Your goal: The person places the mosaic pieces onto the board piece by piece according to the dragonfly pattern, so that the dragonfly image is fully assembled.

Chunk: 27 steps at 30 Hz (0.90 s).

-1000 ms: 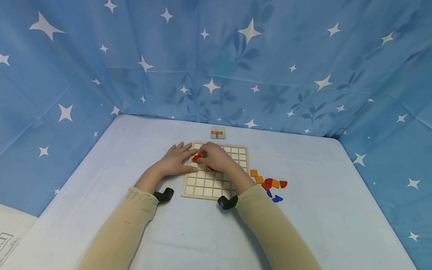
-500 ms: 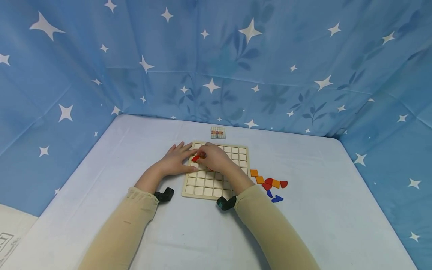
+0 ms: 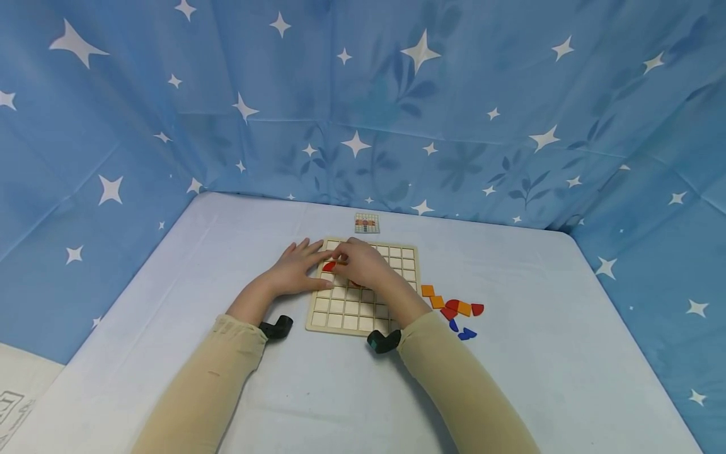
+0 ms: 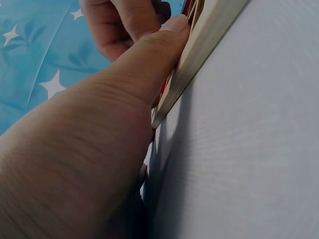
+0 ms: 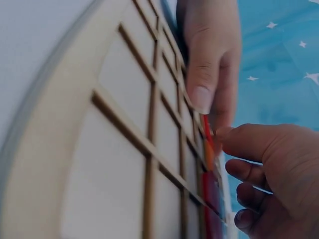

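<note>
My left hand point(image 3: 293, 270) lies spread over the left edge of the wooden grid board point(image 3: 336, 322), thumb and index finger reaching onto it. Close by, my right hand point(image 3: 367, 263) has its thumb and index finger about a small orange tile point(image 5: 209, 155) at the board's upper left, its other fingers curled. Left of that tile, a red tile point(image 3: 329, 267) sits in the grid near the left index finger. Another red piece point(image 3: 355, 284) shows partly under the right hand. The left wrist view shows my left thumb point(image 4: 149, 55) against the board's rim.
Right of the board lie loose pieces: orange squares point(image 3: 437, 302), red rounded ones point(image 3: 477, 309) and blue ones point(image 3: 467, 334). A small pattern card point(image 3: 367, 223) lies beyond the board on the white table point(image 3: 544, 353). A blue starry curtain point(image 3: 363, 94) rises behind.
My right hand shifts slightly at the same spot, and an orange tile shows between its thumb and index finger. The red tile beside it sits a little differently. My left hand stays put.
</note>
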Tool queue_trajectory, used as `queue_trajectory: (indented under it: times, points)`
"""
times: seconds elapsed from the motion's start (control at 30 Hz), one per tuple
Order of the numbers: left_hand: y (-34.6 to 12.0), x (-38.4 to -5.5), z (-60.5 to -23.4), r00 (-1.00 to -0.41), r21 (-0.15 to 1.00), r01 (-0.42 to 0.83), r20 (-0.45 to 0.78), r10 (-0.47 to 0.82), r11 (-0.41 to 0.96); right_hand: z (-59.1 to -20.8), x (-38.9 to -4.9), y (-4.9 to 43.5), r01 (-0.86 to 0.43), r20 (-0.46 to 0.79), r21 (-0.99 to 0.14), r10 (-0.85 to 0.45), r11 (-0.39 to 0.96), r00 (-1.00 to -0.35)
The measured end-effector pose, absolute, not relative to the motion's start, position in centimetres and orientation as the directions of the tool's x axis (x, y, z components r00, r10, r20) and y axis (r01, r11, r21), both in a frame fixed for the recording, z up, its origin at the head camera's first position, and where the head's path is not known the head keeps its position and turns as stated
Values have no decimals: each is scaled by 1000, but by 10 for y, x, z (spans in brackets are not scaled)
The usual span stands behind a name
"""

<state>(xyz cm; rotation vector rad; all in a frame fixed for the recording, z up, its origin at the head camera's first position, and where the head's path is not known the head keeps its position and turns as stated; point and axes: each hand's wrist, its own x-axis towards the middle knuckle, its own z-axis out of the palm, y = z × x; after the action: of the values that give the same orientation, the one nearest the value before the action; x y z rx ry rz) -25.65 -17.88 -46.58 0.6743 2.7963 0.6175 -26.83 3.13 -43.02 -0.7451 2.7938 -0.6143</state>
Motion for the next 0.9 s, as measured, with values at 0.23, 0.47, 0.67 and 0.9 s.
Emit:
queue_trajectory:
  times: [0.23, 0.47, 0.67, 0.9]
  points:
    - [-177, -258, -468, -876, 430, 397, -86, 474, 811, -417, -264, 61, -431, -8, -459, -488, 777, -873]
    - [-177, -258, -468, -882, 428, 381, -99, 461, 820, -406, -255, 106, -412, 36, -501, -457, 761, -889]
    - [-176, -257, -467, -883, 430, 376, -101, 458, 821, -395, -241, 150, -370, 26, -489, -411, 790, -911]
    - [-177, -258, -468, -879, 433, 384, -100, 467, 816, -397, -224, 201, -343, 22, -437, -372, 832, -928]
